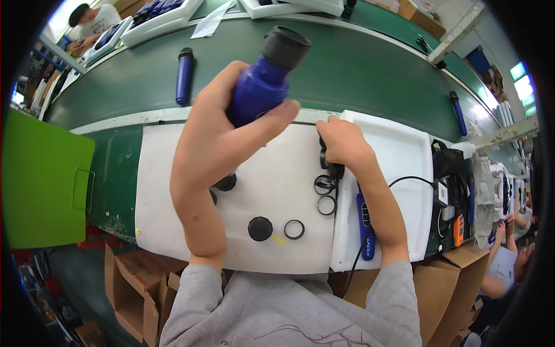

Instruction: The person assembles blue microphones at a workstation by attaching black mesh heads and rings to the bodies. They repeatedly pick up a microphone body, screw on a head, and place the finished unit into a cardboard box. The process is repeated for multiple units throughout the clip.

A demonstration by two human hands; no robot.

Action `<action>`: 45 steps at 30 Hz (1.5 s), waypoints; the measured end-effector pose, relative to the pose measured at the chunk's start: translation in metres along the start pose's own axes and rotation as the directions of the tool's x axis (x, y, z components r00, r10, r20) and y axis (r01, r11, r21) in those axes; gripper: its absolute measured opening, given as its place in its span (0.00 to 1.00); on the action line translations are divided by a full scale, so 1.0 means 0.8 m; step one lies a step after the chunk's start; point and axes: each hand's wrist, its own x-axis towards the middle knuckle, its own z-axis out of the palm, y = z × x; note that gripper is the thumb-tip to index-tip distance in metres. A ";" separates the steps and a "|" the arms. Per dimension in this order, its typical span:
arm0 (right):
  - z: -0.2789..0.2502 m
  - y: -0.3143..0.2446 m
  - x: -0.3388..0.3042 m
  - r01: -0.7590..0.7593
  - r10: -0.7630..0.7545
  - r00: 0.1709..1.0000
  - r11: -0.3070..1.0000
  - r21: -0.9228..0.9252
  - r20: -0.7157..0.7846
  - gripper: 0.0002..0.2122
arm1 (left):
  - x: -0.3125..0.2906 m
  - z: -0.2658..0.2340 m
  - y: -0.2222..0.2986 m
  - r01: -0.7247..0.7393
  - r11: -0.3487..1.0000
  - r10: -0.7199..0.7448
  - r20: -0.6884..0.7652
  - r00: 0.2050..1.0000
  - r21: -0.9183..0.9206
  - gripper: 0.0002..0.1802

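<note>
My left hand (202, 139) is wrapped round a blue flashlight (259, 92) and holds it tilted above the far edge of the white work mat (173, 231). The flashlight's black head (285, 47) points up and away. My right hand (348, 143) has its fingers bent and pinched on a black ring (323, 157), partly hidden by the hand. Other black rings (318, 207) lie just nearer, beside the foam tray. Close to me on the mat are a black ribbed cap (260, 229) and a single black ring (285, 229). More black caps (227, 183) show partly behind my left forearm.
A white foam tray (413, 191) at right holds a blue handheld device (365, 225) with a black cable. Blue flashlights (183, 78) lie on the green conveyor (139, 87). A green bin (43, 179) stands left; cardboard boxes (136, 283) sit below. Other people work farther off.
</note>
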 end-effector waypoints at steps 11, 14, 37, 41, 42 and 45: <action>-0.001 0.009 0.015 0.033 -0.036 0.995 0.999 0.035 0.092 0.05 | -0.002 0.002 -0.002 0.015 0.999 -0.016 -0.011 1.000 -0.046 0.21; -0.004 0.010 0.014 -0.004 -0.004 0.991 0.998 0.064 0.133 0.04 | 0.001 0.005 -0.005 0.003 0.999 -0.002 0.018 1.000 -0.045 0.21; -0.104 0.045 -0.038 0.398 0.084 0.784 0.692 0.602 -0.615 0.09 | 0.014 0.022 -0.015 0.037 0.984 -0.066 0.162 0.985 0.175 0.21; -0.116 -0.001 -0.057 0.618 0.290 0.546 0.493 0.612 -0.786 0.11 | 0.015 0.033 -0.009 0.007 0.978 -0.055 0.228 0.972 0.207 0.24; -0.118 -0.012 -0.064 0.635 0.291 0.539 0.476 0.608 -0.790 0.11 | 0.015 0.033 -0.007 0.015 0.966 -0.085 0.262 0.961 0.259 0.25; -0.128 -0.012 -0.072 0.643 0.087 0.500 0.629 0.437 -0.861 0.13 | 0.013 0.039 -0.007 -0.130 0.939 0.033 0.291 0.956 0.320 0.27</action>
